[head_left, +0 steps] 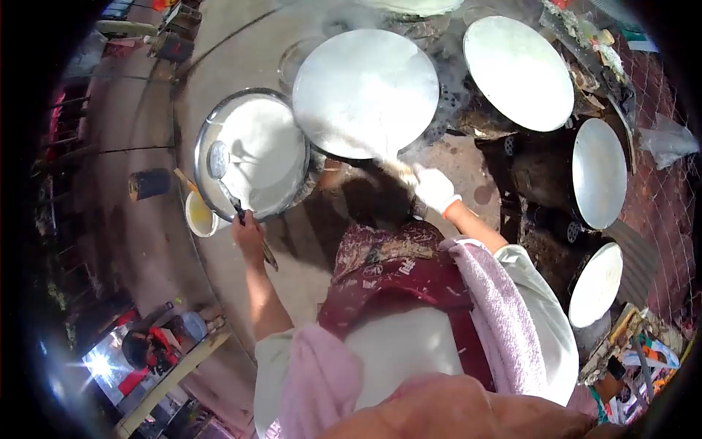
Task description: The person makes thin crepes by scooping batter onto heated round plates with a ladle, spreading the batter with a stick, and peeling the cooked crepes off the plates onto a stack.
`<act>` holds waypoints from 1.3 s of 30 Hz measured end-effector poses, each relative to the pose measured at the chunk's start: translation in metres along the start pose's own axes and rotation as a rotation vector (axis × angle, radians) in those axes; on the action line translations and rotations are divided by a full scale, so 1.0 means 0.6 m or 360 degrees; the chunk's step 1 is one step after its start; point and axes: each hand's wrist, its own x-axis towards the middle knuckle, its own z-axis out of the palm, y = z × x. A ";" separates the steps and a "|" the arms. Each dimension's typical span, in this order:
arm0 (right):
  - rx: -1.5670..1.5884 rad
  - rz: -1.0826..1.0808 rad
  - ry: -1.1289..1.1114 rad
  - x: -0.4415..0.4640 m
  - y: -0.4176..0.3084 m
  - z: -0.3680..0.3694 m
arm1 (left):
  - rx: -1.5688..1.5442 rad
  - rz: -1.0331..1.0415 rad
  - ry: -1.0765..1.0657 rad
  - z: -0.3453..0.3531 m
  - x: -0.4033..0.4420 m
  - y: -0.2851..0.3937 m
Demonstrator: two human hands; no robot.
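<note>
My left hand, bare, is closed round the dark handle of a ladle. The ladle's round bowl is over the left part of a wide metal basin of white liquid batter. In a white glove, my right hand grips a pale brush whose bristles reach the near edge of a large round griddle. A whitish, steamy surface covers that griddle. Whether the brush presses on the surface or only hangs over its edge, I cannot tell.
More round pans stand in an arc: a white one at upper right, a grey one at right and another below it. A white bucket sits beside the basin. A wire fence borders the far right.
</note>
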 end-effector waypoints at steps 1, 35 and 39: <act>0.0033 -0.0178 0.0204 -0.010 0.027 0.004 | 0.0480 0.0455 0.0200 0.007 0.008 0.011; 0.1889 0.0608 0.0321 -0.006 0.113 -0.060 | 0.0192 0.0278 -0.0726 0.302 -0.034 0.312; 0.1987 0.0536 0.0255 0.007 0.086 -0.120 | 0.0497 0.0444 -0.1103 0.420 0.045 0.209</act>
